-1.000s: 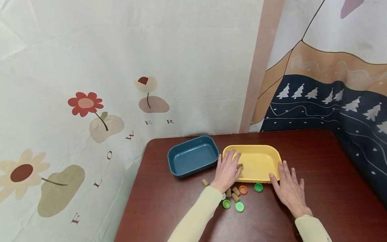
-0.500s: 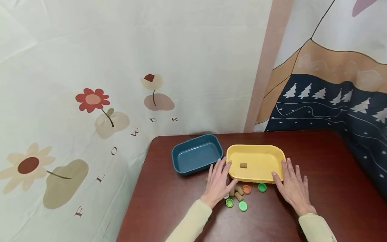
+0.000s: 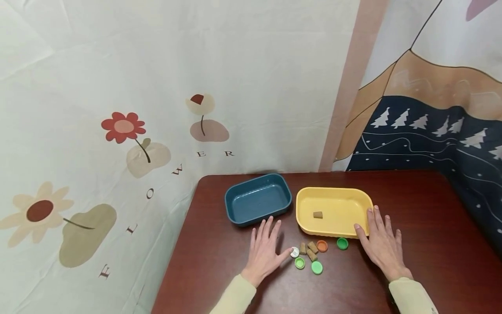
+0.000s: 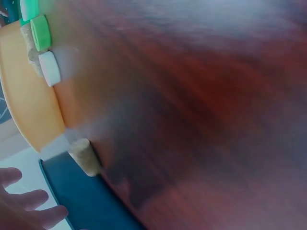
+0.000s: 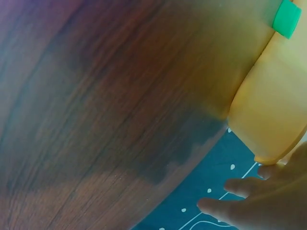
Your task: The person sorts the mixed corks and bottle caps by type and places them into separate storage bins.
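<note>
- My left hand [image 3: 263, 253]: fingers straight, spread, holding nothing. Thumb tip right by white cap [image 3: 295, 252]; can't tell if touching.
- My right hand [image 3: 380, 246]: fingers straight, spread, nothing gripped; fingertips at yellow tray [image 3: 341, 211], on its rim at 3 o'clock.
- Three corks [image 3: 311, 254]: bunched at 3 o'clock from left hand, just past white cap. Left hand nearer. Long axes: leftmost roughly 12–6, other two slanting 10–4.
- Lone cork [image 4: 85, 157]: left wrist view only, in front of blue tray [image 3: 259, 201]; hidden overhead.
- Light green cap [image 3: 300, 263], mint cap [image 3: 317, 267]: 4 o'clock from left hand.
- Orange cap [image 3: 322, 246]: 3 o'clock, beyond corks. Dark green cap [image 3: 342, 243]: 9 o'clock from right hand, which is nearer.
- Blue tray: 12 o'clock from left hand. Yellow tray: 2 o'clock, one cork [image 3: 318, 215] inside, axis 9–3.
</note>
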`<action>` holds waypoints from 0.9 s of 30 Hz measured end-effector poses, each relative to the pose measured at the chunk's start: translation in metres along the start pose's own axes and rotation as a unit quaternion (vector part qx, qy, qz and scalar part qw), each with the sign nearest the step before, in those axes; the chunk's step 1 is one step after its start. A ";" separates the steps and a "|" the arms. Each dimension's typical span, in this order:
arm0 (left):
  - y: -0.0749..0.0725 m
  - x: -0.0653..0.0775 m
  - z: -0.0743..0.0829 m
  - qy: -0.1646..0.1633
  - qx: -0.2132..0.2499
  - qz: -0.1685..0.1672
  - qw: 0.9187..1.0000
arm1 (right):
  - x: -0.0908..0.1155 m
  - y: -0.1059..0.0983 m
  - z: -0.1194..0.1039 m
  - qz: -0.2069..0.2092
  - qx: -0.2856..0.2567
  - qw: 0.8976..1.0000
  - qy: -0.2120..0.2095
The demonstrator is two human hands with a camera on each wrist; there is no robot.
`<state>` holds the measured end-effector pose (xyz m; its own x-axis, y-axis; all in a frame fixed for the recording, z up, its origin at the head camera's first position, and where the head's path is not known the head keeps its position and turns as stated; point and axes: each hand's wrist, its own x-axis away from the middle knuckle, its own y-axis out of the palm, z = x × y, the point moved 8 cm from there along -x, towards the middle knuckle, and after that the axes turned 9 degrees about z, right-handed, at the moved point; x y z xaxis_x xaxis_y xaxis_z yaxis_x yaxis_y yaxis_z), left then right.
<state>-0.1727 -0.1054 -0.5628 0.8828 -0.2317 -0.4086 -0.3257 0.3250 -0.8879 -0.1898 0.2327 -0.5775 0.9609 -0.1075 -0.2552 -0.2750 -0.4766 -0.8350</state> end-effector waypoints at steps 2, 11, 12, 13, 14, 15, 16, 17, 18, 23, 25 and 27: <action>0.000 0.004 -0.006 -0.014 0.006 -0.005 1.000 | 0.000 0.000 0.001 -0.001 0.000 1.000 0.001; 0.004 0.013 -0.021 -0.041 0.006 -0.031 0.999 | 0.001 0.001 0.000 -0.004 -0.001 1.000 0.003; 0.005 0.013 -0.021 -0.041 0.003 -0.034 0.999 | 0.001 0.001 0.000 -0.004 -0.001 1.000 0.003; 0.006 0.012 -0.021 -0.039 0.001 -0.036 0.999 | 0.002 0.002 0.000 -0.005 0.000 1.000 0.004; 0.007 0.011 -0.021 -0.038 -0.003 -0.042 0.998 | 0.002 0.002 0.000 -0.005 0.000 1.000 0.004; 0.008 0.010 -0.021 -0.037 -0.006 -0.046 0.998 | 0.002 0.002 0.000 -0.006 0.001 1.000 0.004; 0.009 0.009 -0.021 -0.034 -0.008 -0.050 0.998 | 0.002 0.002 0.001 -0.007 0.002 1.000 0.004; 0.010 0.007 -0.020 -0.033 -0.010 -0.056 0.998 | 0.002 0.002 0.001 -0.006 0.002 1.000 0.004; 0.011 0.006 -0.020 -0.031 -0.012 -0.061 0.998 | 0.002 0.002 0.001 -0.007 0.003 1.000 0.004; 0.018 -0.001 -0.019 -0.026 -0.022 -0.089 0.995 | 0.002 0.003 0.001 -0.006 0.002 1.000 0.004; 0.020 -0.003 -0.020 -0.026 -0.029 -0.097 0.995 | 0.002 0.003 0.001 -0.006 0.001 1.000 0.004; 0.022 -0.003 -0.021 -0.025 -0.036 -0.100 0.994 | 0.002 0.003 0.001 -0.004 0.001 1.000 0.004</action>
<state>-0.1900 -0.1168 -0.5854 0.9475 -0.2381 -0.2134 -0.1642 0.2105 -0.9637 -0.1889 0.2322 -0.5811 0.9633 -0.1110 -0.2444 -0.2674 -0.4754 -0.8381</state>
